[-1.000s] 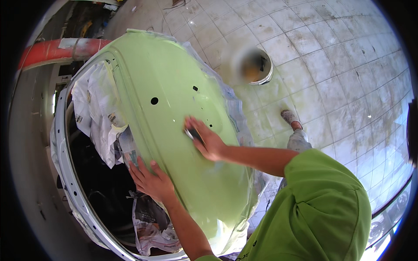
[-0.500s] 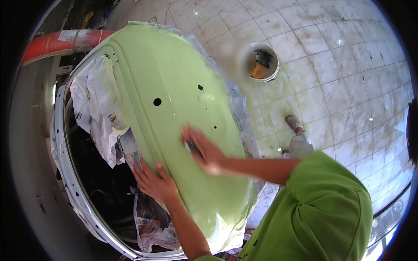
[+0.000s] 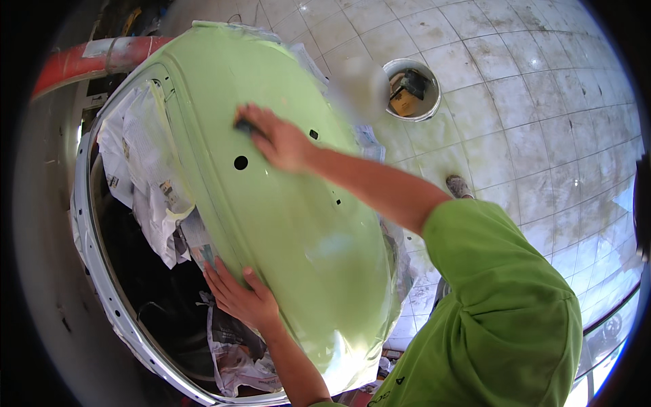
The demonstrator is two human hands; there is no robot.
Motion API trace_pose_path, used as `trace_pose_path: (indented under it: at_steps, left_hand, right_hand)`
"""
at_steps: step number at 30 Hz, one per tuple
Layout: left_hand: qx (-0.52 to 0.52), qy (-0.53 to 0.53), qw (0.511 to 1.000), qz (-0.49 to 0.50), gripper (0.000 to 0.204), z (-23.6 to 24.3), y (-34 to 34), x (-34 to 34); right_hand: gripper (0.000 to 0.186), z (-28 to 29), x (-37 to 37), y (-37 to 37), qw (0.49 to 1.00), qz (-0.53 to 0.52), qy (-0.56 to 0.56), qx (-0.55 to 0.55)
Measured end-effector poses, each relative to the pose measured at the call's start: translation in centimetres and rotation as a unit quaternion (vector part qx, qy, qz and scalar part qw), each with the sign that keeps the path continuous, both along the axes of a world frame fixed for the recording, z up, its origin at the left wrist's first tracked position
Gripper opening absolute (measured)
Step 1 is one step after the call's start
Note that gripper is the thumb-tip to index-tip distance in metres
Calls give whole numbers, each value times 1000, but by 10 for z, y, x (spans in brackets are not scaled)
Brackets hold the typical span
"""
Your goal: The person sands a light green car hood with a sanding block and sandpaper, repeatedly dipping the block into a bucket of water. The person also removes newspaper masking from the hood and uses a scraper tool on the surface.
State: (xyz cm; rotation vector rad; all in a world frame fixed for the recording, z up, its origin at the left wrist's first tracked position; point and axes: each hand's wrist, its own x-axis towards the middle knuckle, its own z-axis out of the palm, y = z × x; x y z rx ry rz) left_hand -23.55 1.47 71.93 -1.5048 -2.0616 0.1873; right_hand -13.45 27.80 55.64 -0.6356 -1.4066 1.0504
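Observation:
A light green painted car body panel (image 3: 298,251) lies in front of me, with a round black hole and several smaller ones in it. My right hand (image 3: 281,139) reaches across its upper part, above the round hole. The fingers are closed on a small dark block (image 3: 244,125), which looks like a sanding block and is pressed against the paint; most of it is hidden under the hand. Lower down, my left hand (image 3: 241,296) rests open and flat on the panel's left border, fingers spread next to masking paper (image 3: 146,169).
Left of the panel is a dark opening with a pale metal frame (image 3: 91,237). A red padded bar (image 3: 95,68) stands at the far left. On the tiled floor (image 3: 515,129), to the right, is a white bucket (image 3: 435,102) with a yellow and a black item inside.
My right hand has slid up and to the left over the panel with the block. My left hand has stayed nearly in place. The view has shifted slightly.

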Motion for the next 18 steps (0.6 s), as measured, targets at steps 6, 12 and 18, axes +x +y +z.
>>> trace_pose_path:
  at_steps: [6, 12, 18]
  left_hand:
    - [-12, 11, 1000, 11, 68, 0, -2, -13]
    - [-7, 32, 999, -23, 69, -3, -9, -12]
    - [-19, 54, 998, -31, 68, -11, 29, 20]
  right_hand:
    - [80, -59, 77, -338, 960, 225, -47, 161]
    - [59, -194, 190, -243, 908, 258, -240, -228]
    - [50, -406, 263, 23, 874, 52, -404, -264]
